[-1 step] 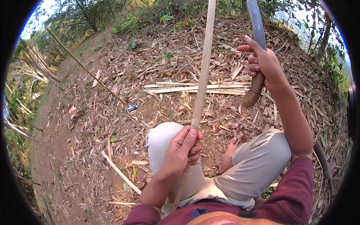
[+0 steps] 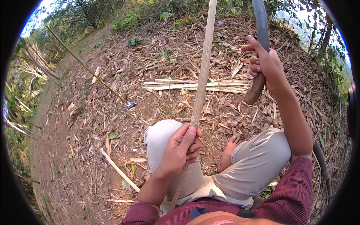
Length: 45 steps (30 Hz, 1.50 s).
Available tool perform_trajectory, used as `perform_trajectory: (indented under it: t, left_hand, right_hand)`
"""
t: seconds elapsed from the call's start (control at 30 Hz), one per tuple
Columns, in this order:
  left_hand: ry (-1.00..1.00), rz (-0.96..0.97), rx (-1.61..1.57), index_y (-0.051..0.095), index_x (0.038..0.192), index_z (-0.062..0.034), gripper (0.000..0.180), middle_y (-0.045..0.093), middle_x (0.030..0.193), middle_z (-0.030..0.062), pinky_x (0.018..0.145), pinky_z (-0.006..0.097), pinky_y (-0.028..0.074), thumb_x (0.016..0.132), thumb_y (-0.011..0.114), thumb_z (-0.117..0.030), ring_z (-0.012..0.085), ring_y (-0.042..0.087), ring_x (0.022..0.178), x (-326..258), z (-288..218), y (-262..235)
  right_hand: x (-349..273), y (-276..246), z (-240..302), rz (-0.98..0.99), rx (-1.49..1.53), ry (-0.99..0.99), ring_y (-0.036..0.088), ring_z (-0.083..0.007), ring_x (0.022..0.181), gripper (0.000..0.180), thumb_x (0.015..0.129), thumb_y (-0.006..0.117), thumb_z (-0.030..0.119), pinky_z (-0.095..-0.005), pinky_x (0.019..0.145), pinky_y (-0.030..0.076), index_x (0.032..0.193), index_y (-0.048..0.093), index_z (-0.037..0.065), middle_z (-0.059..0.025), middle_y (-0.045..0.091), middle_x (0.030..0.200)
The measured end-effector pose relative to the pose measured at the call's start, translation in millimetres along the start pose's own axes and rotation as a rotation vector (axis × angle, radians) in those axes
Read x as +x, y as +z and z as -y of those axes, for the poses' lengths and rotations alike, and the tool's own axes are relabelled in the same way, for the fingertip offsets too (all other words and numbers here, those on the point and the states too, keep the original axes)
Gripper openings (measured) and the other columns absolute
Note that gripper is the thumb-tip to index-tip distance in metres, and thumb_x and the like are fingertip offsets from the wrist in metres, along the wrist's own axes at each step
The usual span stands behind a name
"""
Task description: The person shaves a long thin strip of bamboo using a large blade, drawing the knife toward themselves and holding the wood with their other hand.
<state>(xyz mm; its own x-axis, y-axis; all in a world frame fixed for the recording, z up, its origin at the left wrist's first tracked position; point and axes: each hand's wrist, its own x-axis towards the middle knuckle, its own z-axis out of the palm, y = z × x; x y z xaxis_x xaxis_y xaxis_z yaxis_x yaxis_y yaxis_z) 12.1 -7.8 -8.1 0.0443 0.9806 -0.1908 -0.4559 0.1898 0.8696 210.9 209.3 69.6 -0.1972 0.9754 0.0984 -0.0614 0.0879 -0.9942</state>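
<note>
My left hand (image 2: 183, 147) is closed around a long pale strip of split bamboo (image 2: 203, 67), thumb on top, just over my left knee. The strip runs from my lap up past the top edge of the view. Up at the right, my right hand (image 2: 267, 66) grips a machete (image 2: 261, 26) by its brown wooden handle, thumb and forefinger stretched along it. The handle's butt points down toward me, and the grey-blue blade rises out of the top of the view. Blade and strip are apart. Several pale bamboo strips (image 2: 198, 86) lie on the ground beyond my knees.
Dry leaves and shavings cover the sloping ground (image 2: 93, 131). A thin green stick (image 2: 86, 65) slants at the left, near a small blue wrapper (image 2: 131, 105). Another pale strip (image 2: 119, 169) lies beside my left forearm. A dark curved thing (image 2: 323, 170) is behind my right elbow.
My right hand and the machete sit slightly farther right. The left hand keeps its hold on the strip.
</note>
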Motion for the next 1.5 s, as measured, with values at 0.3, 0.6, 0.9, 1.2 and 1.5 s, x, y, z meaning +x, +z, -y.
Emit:
perform_trajectory:
  t: [0.3, 0.6, 0.9, 1.2, 1.5]
  left_hand:
    - [0.016, 0.025, -0.109, 0.052, 0.112, -0.0023, 0.027, 0.04, 0.071, -0.0022, 0.044, 0.017, 0.025, 0.102, 0.043, -0.025, 0.0024, 0.032, 0.052, 2, -1, -10]
    - [0.043, 0.032, 0.093, 0.045, 0.129, 0.0005, 0.038, 0.048, 0.071, 0.0042, 0.042, 0.017, 0.03, 0.107, 0.034, -0.027, 0.0042, 0.034, 0.043, 9, -10, -1]
    - [-0.005, 0.02, 0.06, 0.049, 0.118, 0.0008, 0.032, 0.043, 0.069, 0.0006, 0.04, 0.018, 0.026, 0.107, 0.036, -0.027, 0.0031, 0.03, 0.044, 7, 1, 4]
    - [-0.045, 0.034, 0.004, 0.051, 0.106, -0.0055, 0.026, 0.032, 0.066, -0.0071, 0.04, 0.019, 0.018, 0.106, 0.039, -0.029, 0.0007, 0.023, 0.047, -4, -37, -22]
    - [0.539, -0.378, 0.747, 0.052, 0.104, -0.0071, 0.021, 0.033, 0.064, -0.0077, 0.039, 0.019, 0.019, 0.106, 0.043, -0.025, 0.0003, 0.026, 0.046, 19, -115, -95]
  right_hand:
    - [-45, 23, -25, 0.372, -0.918, -0.508, 0.055, -0.0289, 0.051, 0.021, 0.09, 0.064, 0.022, -0.0404, 0.053, 0.043, 0.088, 0.064, 0.001, -0.016, 0.056, 0.058]
    - [-54, 43, -23, 0.532, -0.647, -0.278, 0.052, -0.0161, 0.048, 0.028, 0.09, 0.068, 0.03, -0.0325, 0.049, 0.039, 0.087, 0.069, 0.003, -0.0038, 0.054, 0.055]
    - [-40, 53, -28, 0.429, -0.032, 0.019, 0.043, -0.0043, 0.045, 0.023, 0.092, 0.069, 0.023, -0.0246, 0.041, 0.033, 0.083, 0.06, 0.003, 0.0047, 0.046, 0.053]
    - [-26, 46, -35, 0.37, -0.02, 0.103, 0.035, -0.0029, 0.043, 0.03, 0.094, 0.064, 0.03, -0.0231, 0.041, 0.03, 0.095, 0.065, 0.0, 0.0071, 0.04, 0.054]
    - [-24, 73, -41, 0.358, 0.004, 0.091, 0.037, -0.0021, 0.043, 0.023, 0.095, 0.063, 0.025, -0.0217, 0.041, 0.031, 0.088, 0.061, 0.003, 0.0071, 0.042, 0.055]
